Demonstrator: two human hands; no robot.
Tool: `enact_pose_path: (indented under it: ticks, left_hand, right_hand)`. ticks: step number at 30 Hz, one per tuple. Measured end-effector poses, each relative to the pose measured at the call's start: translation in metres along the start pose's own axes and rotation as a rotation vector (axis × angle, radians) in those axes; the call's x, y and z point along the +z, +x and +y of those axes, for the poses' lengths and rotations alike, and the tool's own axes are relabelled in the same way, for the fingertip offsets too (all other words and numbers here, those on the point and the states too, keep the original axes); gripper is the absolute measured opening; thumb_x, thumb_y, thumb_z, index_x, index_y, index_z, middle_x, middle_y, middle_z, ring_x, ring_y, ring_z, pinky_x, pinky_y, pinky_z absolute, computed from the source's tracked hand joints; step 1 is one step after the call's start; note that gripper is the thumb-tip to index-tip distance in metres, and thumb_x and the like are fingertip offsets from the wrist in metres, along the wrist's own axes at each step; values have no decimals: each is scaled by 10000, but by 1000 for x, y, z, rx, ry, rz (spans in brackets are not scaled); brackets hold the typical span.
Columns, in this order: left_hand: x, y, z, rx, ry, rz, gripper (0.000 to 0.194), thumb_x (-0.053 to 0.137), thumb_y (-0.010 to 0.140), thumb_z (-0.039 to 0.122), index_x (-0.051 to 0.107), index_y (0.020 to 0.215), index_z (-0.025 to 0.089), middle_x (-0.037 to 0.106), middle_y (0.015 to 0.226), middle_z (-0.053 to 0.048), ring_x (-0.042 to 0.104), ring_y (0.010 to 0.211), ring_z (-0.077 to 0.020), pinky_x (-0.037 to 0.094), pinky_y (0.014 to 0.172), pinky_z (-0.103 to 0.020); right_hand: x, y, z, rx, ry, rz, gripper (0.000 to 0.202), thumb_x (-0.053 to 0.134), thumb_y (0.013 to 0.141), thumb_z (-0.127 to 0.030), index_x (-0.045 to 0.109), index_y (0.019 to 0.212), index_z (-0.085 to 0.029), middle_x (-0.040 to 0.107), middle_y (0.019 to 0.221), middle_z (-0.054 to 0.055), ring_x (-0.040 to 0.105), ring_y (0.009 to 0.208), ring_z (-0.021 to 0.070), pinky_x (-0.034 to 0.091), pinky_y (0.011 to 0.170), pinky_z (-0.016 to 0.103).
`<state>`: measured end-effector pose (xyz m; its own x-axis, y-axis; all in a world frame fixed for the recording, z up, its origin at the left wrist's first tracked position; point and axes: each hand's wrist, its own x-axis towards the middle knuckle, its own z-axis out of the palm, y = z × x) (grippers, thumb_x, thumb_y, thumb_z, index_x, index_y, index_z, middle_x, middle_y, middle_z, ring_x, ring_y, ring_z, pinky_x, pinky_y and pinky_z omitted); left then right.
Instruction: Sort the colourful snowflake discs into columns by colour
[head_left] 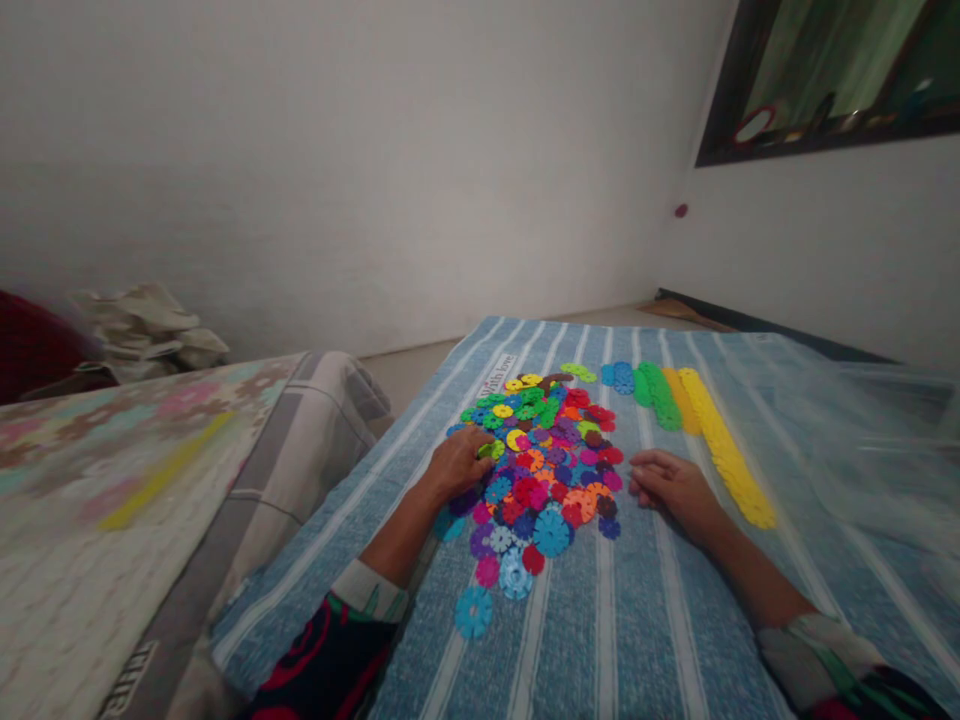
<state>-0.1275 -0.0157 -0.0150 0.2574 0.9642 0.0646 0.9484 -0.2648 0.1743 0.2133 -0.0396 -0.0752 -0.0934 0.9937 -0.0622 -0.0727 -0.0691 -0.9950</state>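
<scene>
A heap of many-coloured notched plastic discs lies on the blue striped cloth. At the heap's left edge my left hand has its fingertips on a lime-green disc. Just right of the heap, over the cloth, is my right hand, its fingers curled together; what they hold, if anything, is too small to tell. Beyond it, discs lie in overlapping rows: yellow, orange-yellow, green and blue. A few lime discs lie at the far end.
A clear plastic container stands at the right. To the left is a bed or padded surface with a yellow strip and a crumpled beige cloth. A wall and a window are behind.
</scene>
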Motion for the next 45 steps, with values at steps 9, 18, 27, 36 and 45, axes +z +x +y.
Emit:
enact_pose_path:
  ticks: [9,18,27,36,45]
  left_hand:
    - [4,9,-2,95,27,-34,166,517,838,297,653,862,205,662,964,-57,588,930,-201,428,787,-277]
    - [7,8,-7,-9,-95,168,324,355,903,316,595,735,177,619,755,-50,541,732,-166,404,711,-273]
    - [-12,-6,-29,10,-508,-163,297,463,760,365,657,682,154,550,587,13,461,567,-120,352,561,-227]
    - [-19,-9,0,-117,111,-54,306,449,846,341,709,784,193,687,861,-85,619,820,-209,393,649,-263]
    - [-1,-1,16,-11,109,-63,264,505,837,395,688,932,229,660,913,-64,605,901,-221,409,691,-276]
  right_hand:
    - [-1,-1,-2,19,-51,20,481,797,609,-528,633,874,-163,667,619,27,570,483,121,439,474,246]
    - [-2,-2,0,33,-37,24,496,803,610,-527,631,886,-152,673,626,30,573,492,117,424,468,230]
    - [-4,-3,0,35,-56,30,474,801,632,-500,633,900,-148,681,636,33,582,502,115,428,476,226]
    - [-3,-3,1,44,-74,44,475,801,626,-503,637,892,-146,686,639,42,586,503,118,430,476,227]
    - [0,-4,-5,35,-111,55,510,795,601,-548,639,877,-147,680,630,42,581,500,119,425,474,231]
